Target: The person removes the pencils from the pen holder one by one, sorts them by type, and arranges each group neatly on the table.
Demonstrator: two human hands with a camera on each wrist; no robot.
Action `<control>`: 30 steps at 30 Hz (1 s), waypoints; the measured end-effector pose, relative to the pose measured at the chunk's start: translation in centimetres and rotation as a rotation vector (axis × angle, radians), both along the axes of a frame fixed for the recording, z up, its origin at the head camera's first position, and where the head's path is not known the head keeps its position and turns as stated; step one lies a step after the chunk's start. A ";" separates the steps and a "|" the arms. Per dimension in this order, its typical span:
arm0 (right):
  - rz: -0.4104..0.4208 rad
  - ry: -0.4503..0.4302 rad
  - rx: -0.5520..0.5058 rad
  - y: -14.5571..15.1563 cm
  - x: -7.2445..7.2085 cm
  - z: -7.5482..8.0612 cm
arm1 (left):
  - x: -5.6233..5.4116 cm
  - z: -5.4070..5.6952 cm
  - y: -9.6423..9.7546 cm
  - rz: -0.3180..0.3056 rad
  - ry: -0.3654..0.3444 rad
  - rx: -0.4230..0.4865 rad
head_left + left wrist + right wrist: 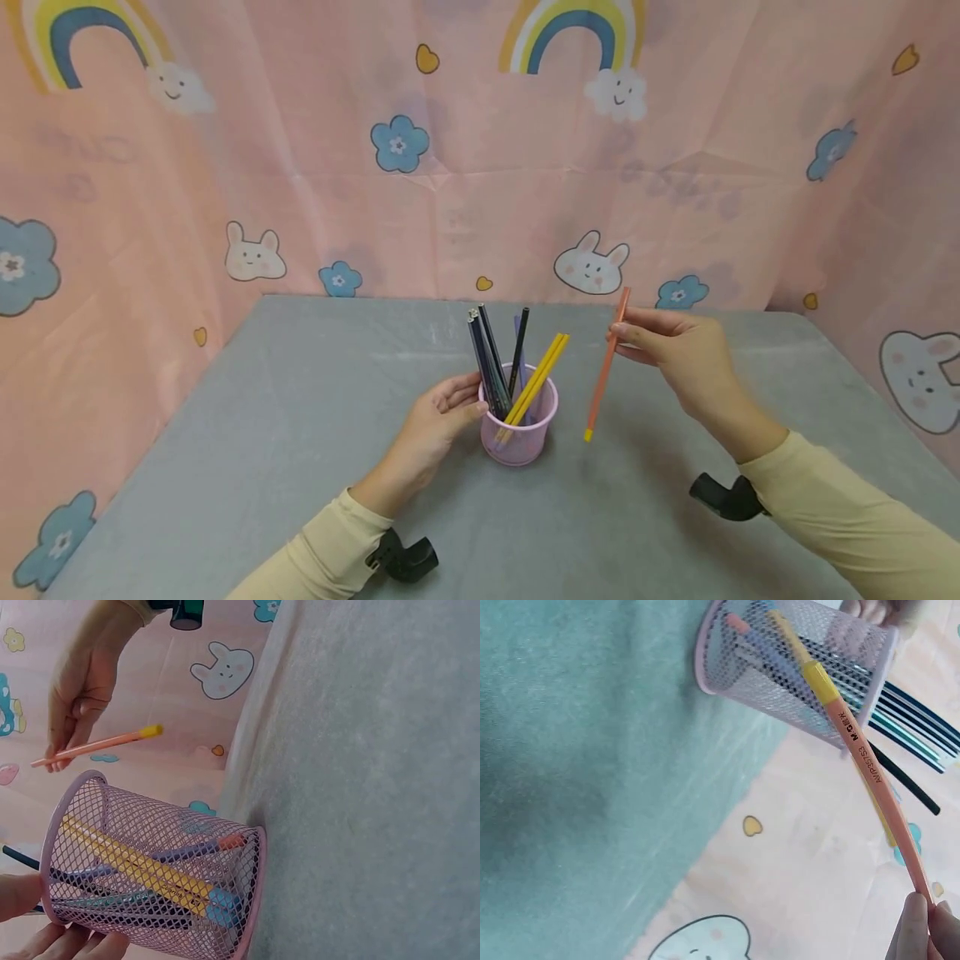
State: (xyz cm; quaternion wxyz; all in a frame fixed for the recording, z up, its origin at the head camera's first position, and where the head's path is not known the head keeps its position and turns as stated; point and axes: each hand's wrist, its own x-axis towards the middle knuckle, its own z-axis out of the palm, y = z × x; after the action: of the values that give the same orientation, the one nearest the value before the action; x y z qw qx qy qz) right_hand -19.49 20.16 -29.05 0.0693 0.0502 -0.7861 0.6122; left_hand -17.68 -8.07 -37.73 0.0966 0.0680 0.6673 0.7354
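A pink mesh pen holder (525,450) stands upright on the table. My left hand (431,425) holds it at the left side of its rim, thumb in front and fingers behind. Two yellow pencils (542,373) lean right in it, their blue ends down at the bottom in the left wrist view. Several dark pencils (480,350) and a purple pencil (522,358) stand there too. To the right, my right hand (693,358) pinches an orange pencil (602,387) near its upper end. Its yellow-tipped end (821,682) points down, beside the pen holder and apart from it.
A grey cloth covers the table (300,458). Close behind its far edge hangs a pink curtain (465,208) printed with rainbows, rabbits and flowers, which also runs along both sides. Black camera mounts (408,560) are strapped at both wrists.
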 end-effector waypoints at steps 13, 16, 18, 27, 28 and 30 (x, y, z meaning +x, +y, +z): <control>-0.008 -0.152 0.231 0.6 -1.5 -1.7 | -0.3 0.0 0.1 0.006 0.017 -0.008; -0.011 -0.177 0.243 0.7 -1.9 -2.2 | -0.3 0.1 0.1 0.007 0.020 -0.014; -0.005 -0.195 0.240 0.8 -2.2 -2.5 | -0.3 0.1 0.2 0.003 0.022 -0.014; 0.049 -0.271 0.249 0.5 -3.4 -4.4 | 0.2 -0.4 0.0 -0.007 0.030 -0.023; 0.049 -0.283 0.260 0.5 -3.5 -4.6 | 0.2 -0.4 0.0 -0.005 0.031 -0.022; 0.042 -0.311 0.279 0.6 -3.9 -4.9 | 0.1 -0.4 0.0 -0.004 0.033 -0.023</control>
State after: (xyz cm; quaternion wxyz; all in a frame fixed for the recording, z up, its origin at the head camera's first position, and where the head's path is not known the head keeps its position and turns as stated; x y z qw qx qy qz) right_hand -23.41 20.72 -33.94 -0.0731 -0.0196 -0.8633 0.4989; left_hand -17.53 -8.08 -38.15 0.0878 0.0806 0.6769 0.7264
